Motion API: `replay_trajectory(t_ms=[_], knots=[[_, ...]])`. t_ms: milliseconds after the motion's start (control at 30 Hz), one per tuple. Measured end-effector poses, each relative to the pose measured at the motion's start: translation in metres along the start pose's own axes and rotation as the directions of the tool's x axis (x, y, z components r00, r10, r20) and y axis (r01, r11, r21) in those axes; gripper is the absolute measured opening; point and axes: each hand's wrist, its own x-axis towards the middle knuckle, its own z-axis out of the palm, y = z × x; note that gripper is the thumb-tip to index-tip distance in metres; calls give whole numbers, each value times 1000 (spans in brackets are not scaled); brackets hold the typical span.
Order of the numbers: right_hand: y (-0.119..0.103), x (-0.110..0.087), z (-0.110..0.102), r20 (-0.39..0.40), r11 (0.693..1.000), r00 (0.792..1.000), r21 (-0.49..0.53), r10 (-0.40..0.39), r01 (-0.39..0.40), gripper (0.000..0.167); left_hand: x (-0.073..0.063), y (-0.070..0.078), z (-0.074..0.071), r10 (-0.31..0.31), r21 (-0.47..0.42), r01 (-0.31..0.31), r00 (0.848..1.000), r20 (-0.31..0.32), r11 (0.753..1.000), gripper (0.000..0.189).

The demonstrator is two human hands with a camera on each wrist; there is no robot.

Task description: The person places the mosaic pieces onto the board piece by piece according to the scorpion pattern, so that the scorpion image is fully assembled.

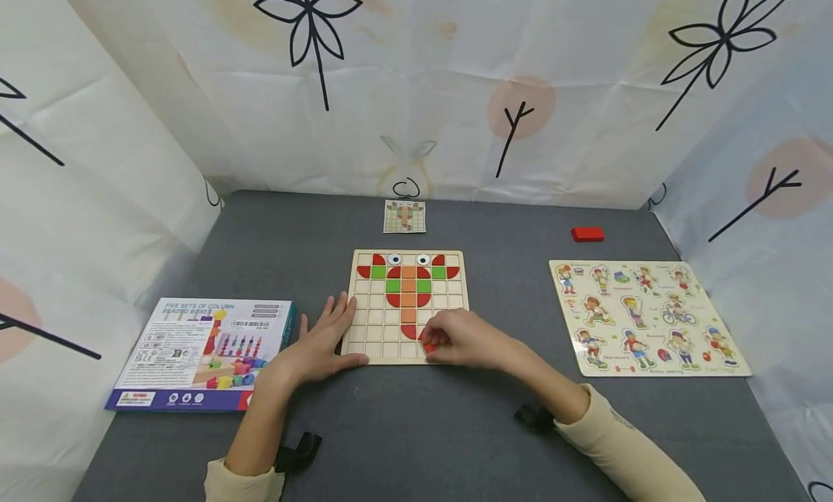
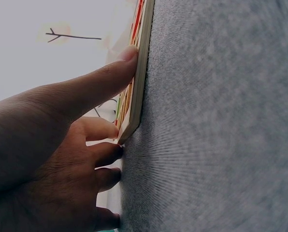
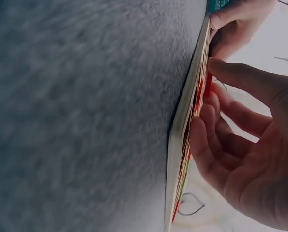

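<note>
A square wooden grid board (image 1: 374, 333) lies on the table, with red, green and orange tiles and two googly-eye pieces set in its cells. My right hand (image 1: 458, 337) is over the board's lower right part and pinches a small red tile (image 3: 208, 84) between thumb and fingers, close over the grid. Its other fingertips reach down to the board in the right wrist view. My left hand (image 1: 323, 346) lies spread at the board's left edge, thumb (image 2: 127, 55) on the front rim and fingers along the side.
Left of the board lies a boxed bead set (image 1: 176, 350). To the right is a puzzle board with cartoon children (image 1: 612, 343), and behind it a red block (image 1: 588, 234). A small pattern card (image 1: 405, 216) sits at the back. Printed cloth (image 1: 442, 155) walls surround the grey table (image 1: 416, 430).
</note>
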Motion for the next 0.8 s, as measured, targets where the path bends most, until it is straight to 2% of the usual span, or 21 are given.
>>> replay_trajectory(t_ms=[200, 467, 600, 800], knots=[[-5, 7, 5, 14, 997, 1000, -76, 8, -7, 9, -5, 7, -6, 25, -55, -24, 1000, 12, 998, 119], [-5, 8, 7, -9, 997, 1000, -80, -13, 12, 10, -5, 16, -11, -18, -21, 18, 999, 40, 1000, 113], [-4, 8, 6, -15, 997, 1000, -71, -23, 22, 9, -3, 12, -7, -16, -9, 16, 1000, 26, 1000, 115], [-4, 8, 7, -8, 998, 1000, -70, -8, 8, 10, 1, -2, 1, 20, -16, -20, 1000, -3, 1000, 121]])
